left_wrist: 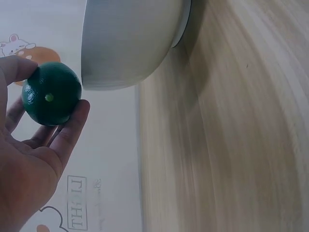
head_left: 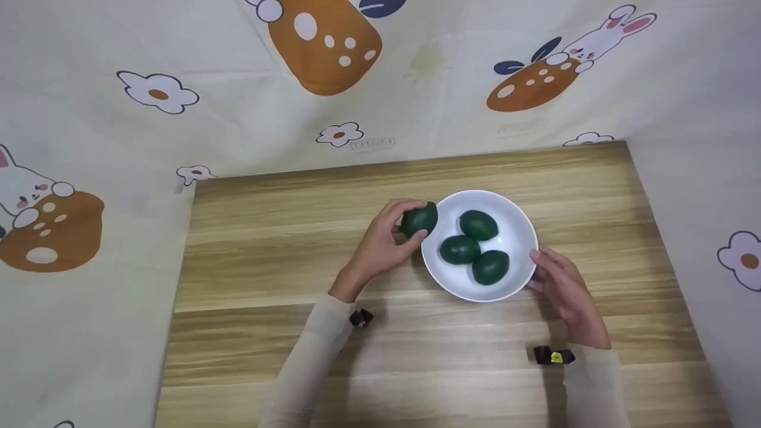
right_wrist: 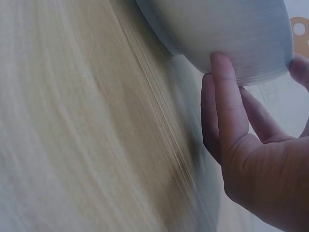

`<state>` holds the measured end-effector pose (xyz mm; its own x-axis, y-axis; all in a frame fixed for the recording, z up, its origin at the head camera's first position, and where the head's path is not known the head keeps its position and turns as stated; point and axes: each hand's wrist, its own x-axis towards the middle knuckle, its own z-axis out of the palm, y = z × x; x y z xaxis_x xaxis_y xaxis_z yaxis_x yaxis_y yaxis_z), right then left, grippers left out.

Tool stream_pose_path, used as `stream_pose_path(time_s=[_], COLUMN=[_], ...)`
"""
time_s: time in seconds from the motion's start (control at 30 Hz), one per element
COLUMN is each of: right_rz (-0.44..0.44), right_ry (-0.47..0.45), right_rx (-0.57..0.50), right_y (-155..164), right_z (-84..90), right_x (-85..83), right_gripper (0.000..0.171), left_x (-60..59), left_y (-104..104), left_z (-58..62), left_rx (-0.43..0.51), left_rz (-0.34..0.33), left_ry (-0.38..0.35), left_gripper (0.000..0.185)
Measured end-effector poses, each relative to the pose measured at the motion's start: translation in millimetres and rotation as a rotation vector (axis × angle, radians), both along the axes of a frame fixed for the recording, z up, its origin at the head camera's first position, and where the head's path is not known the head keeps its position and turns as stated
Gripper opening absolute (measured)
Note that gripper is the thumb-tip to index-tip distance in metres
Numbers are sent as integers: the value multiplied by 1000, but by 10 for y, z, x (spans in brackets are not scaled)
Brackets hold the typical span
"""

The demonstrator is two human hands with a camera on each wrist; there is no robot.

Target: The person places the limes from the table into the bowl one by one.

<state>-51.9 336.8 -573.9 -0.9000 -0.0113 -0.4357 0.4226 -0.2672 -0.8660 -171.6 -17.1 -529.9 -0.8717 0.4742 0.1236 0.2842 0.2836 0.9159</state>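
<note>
My left hand (head_left: 383, 241) holds a dark green lime (head_left: 420, 219) between thumb and fingers at the left rim of a white bowl (head_left: 440, 276). In the left wrist view this lime (left_wrist: 52, 94) shows a pale stem spot and sits level with the bowl's rim. Inside the bowl lie three more limes: an upper one (head_left: 478, 225), a left one (head_left: 459, 249) and a lower one (head_left: 491, 267). On the bowl's right side, my right hand (head_left: 565, 288) grips it, thumb at the rim. Its fingers (right_wrist: 227, 92) press the outer wall from below in the right wrist view.
The bowl stands on a wood-grain table (head_left: 267, 249). Behind the table and along its sides hangs a pale cloth (head_left: 238, 107) printed with rabbits and flowers. Small dark devices are at the left wrist (head_left: 361, 318) and the right wrist (head_left: 553, 355).
</note>
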Motion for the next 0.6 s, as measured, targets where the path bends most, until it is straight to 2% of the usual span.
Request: stream_pose_path(time_s=[0.17, 0.4, 0.6], right_rz=[-7, 4, 18], right_ry=[-7, -10, -14], right_rx=[-18, -27, -19], right_y=[1, 0, 1], right_z=[-10, 4, 22], right_x=[13, 2, -17], right_gripper=[34, 36, 39], left_x=[20, 28, 24], left_y=[35, 57, 80], left_z=[-17, 30, 54], left_rx=[5, 4, -22], left_rz=[-11, -10, -21], left_ry=[-8, -15, 12], left_gripper=[47, 47, 48])
